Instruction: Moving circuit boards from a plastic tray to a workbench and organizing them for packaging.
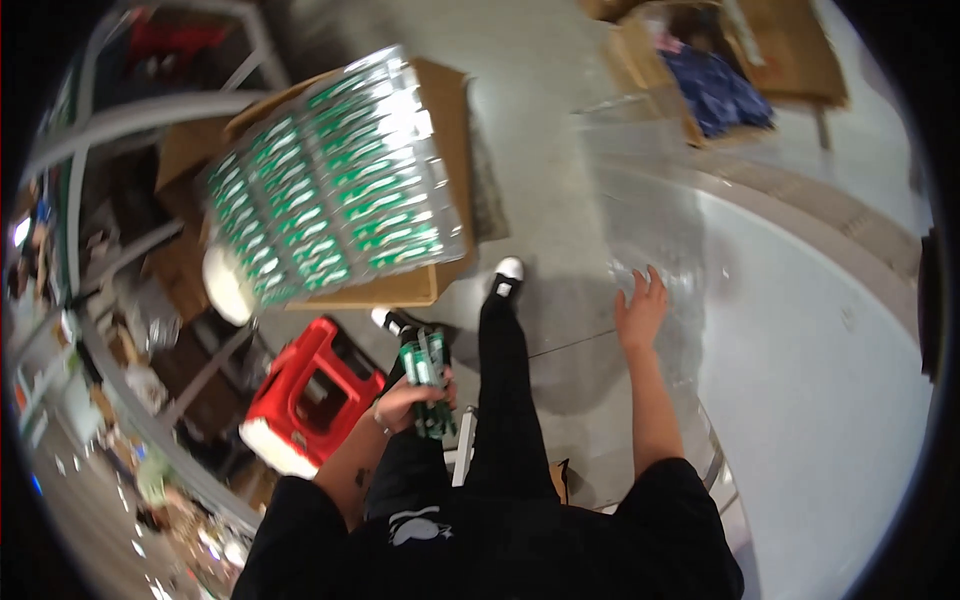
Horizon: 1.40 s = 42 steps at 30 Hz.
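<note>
My left hand [402,404] is closed around a bundle of slim green-and-clear packs [427,375], held upright in front of my left leg. What exactly the packs contain is too blurred to tell. My right hand [641,310] is stretched out at the right with its fingers apart and nothing in it, close to the edge of a white table. Ahead on the left, clear plastic trays [335,165] with several rows of similar green packs lie over an open cardboard box [452,150]. A round whitish thing [228,285] shows at the tray's near left corner.
A red plastic stool [313,395] stands left of my legs. The long white tabletop [800,390] curves along my right. At the far right a cardboard box [640,60] holds a dark blue bag [715,90]. Grey metal frames [150,125] line the left side.
</note>
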Tool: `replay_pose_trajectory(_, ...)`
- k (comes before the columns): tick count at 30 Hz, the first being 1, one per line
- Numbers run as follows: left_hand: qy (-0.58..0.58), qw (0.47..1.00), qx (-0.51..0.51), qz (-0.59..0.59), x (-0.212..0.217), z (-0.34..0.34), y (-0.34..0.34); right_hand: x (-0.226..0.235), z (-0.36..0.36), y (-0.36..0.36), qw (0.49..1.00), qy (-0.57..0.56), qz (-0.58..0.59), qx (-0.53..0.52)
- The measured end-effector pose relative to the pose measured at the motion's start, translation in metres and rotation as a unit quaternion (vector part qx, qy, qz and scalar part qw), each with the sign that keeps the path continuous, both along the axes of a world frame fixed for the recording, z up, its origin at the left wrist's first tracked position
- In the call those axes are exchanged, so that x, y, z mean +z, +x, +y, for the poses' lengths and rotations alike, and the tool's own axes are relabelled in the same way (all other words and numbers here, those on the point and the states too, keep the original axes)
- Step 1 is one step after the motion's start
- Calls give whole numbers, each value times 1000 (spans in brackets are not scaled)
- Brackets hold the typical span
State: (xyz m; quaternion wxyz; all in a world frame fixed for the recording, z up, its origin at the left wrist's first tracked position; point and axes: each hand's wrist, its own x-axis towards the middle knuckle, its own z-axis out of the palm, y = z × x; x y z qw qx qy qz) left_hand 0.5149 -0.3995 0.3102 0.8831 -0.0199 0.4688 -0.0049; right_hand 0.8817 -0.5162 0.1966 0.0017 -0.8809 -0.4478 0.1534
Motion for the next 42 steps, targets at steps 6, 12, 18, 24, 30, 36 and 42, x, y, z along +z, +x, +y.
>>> replay_pose_trajectory(6, 15, 999, 40, -13, -15, -12, -7, -18, 52, -68, 958, -27, 255, 128)
replay_pose_trajectory(12, -26, 994, 102, -18, -27, -21, -42, -43, 140, -192, 907, 67, 273, 313)
replay_pose_trajectory(18, 17, 991, 129, 36, -49, -2, -113, -90, 214, -294, 884, 36, 228, 406)
replay_pose_trajectory(24, 20, 974, 214, 68, -78, 9, -187, -99, 230, -326, 915, -82, 101, 383)
replay_pose_trajectory(30, 2, 965, 253, 71, -86, 13, -215, -106, 239, -321, 894, -85, 125, 422)
replay_pose_trajectory(36, 2, 957, 283, 64, -87, 21, -199, -109, 251, -317, 901, -61, 67, 425)
replay_pose_trajectory(42, -24, 947, 316, 54, -92, 27, -161, -109, 236, -325, 891, -105, 130, 421)
